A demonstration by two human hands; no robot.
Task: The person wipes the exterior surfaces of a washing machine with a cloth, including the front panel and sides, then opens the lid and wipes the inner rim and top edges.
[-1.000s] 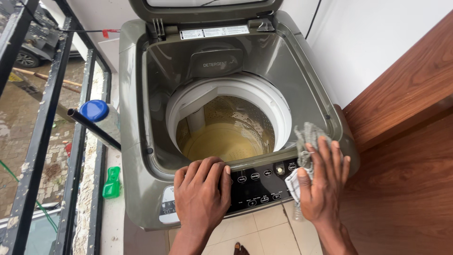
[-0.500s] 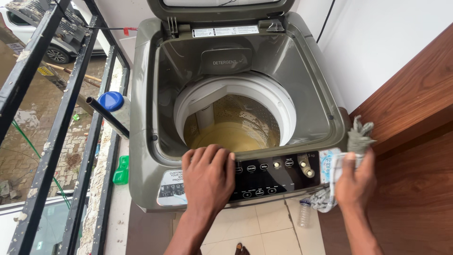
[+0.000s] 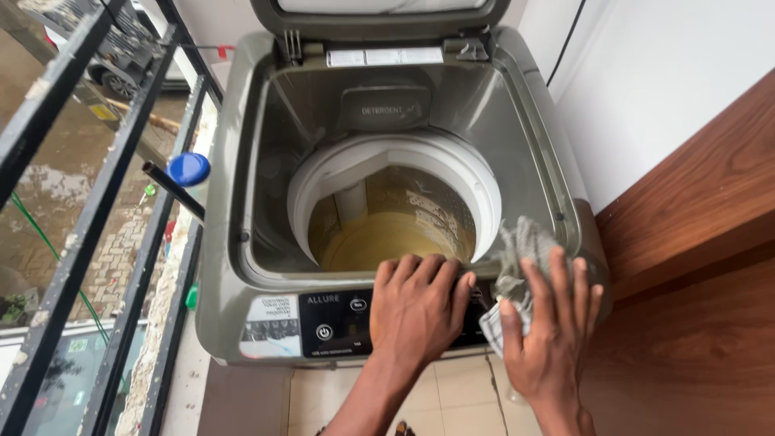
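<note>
Basically head view: left hand [image 3: 420, 311] lies flat, fingers spread, holding nothing, on the black glossy control panel [image 3: 343, 319] of the grey top-loading washing machine [image 3: 234, 242]; right hand [image 3: 549, 331] presses a crumpled grey-white cloth [image 3: 517, 258] at the front right corner; wipe with firm, even pressure, judging by this

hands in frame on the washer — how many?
2. The left hand lies flat on the washing machine's dark control panel, at the front rim. The right hand presses a grey cloth on the front right corner.
</note>
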